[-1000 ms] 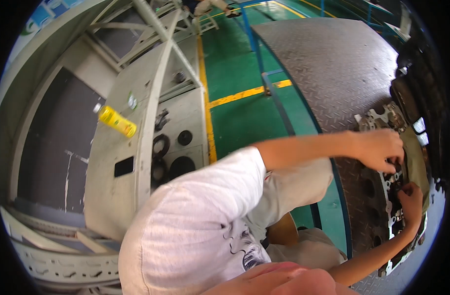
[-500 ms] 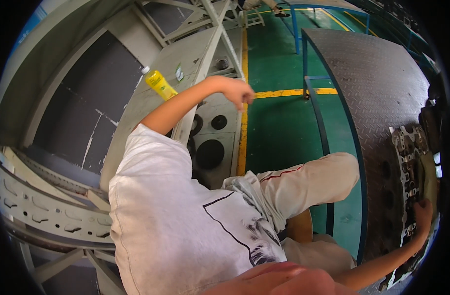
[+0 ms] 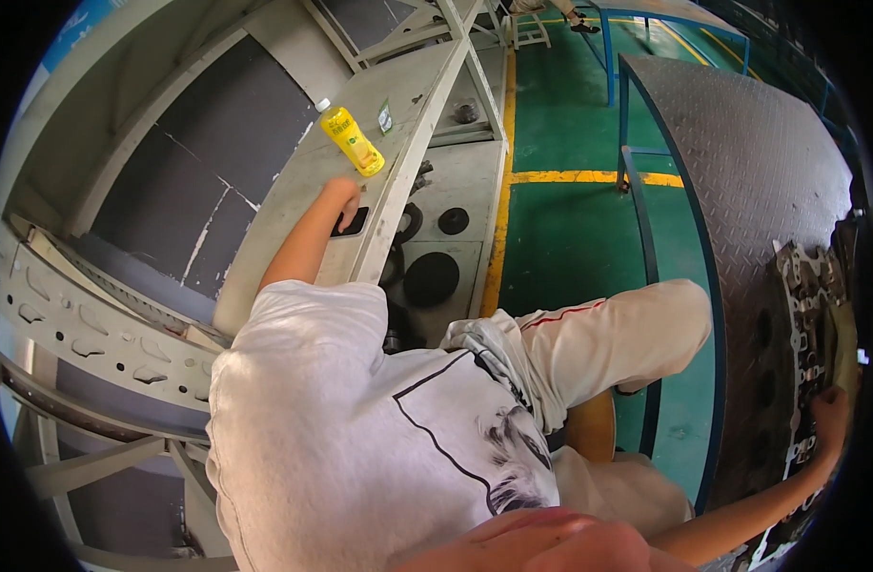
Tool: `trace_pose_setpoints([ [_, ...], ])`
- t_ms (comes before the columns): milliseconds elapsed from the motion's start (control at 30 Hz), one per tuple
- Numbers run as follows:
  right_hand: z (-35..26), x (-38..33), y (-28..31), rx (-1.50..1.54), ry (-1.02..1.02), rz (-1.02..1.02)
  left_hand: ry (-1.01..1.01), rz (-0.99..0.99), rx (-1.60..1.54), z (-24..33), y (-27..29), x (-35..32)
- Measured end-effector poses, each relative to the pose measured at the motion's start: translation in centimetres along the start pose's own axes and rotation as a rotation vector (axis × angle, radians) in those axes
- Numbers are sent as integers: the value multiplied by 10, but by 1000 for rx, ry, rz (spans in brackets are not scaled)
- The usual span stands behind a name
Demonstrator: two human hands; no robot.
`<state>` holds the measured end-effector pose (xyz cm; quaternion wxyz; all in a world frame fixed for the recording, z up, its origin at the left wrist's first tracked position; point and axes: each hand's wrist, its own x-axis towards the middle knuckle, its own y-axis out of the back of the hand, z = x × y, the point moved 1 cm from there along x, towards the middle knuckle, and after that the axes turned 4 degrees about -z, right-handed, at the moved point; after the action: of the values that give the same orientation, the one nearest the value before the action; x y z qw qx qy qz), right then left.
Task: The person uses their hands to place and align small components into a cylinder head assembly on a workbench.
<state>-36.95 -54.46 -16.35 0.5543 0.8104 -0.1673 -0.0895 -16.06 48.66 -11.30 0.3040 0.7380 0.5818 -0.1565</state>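
Observation:
My left hand (image 3: 341,198) is over the pale bench (image 3: 294,205), by a dark flat phone-like thing (image 3: 355,222). A finger stretches down onto or just above it; contact cannot be made out. The other fingers are loosely bent. A yellow drink bottle (image 3: 351,140) with a white cap stands just beyond this hand. Far to the right, my right hand (image 3: 830,412) rests at a metal engine part (image 3: 806,329), apparently a cylinder head, lying on the patterned steel table (image 3: 732,143). Its fingers are mostly hidden at the dark picture rim.
A small green-and-white packet (image 3: 385,116) lies beyond the bottle. Black discs (image 3: 431,279) sit on the lower shelf. A slanting pale frame post (image 3: 427,133) borders the bench. Between bench and table is green floor (image 3: 570,238) with yellow lines. Another person's foot (image 3: 583,27) shows far off.
My left hand has come down and leftward from above the bench's edge to the dark flat thing, uncovering the bottle. My right hand stays at the engine part. The view has shifted slightly.

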Motion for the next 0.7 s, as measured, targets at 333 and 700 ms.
trace_pose_setpoints([
  [333, 6, -16, 9, -63, -24, 22, -144, 421, -66, 21, -44, -57],
  [700, -2, -4, -5, -40, 72, 88, -314, 686, -267, -10, -49, -16],
])
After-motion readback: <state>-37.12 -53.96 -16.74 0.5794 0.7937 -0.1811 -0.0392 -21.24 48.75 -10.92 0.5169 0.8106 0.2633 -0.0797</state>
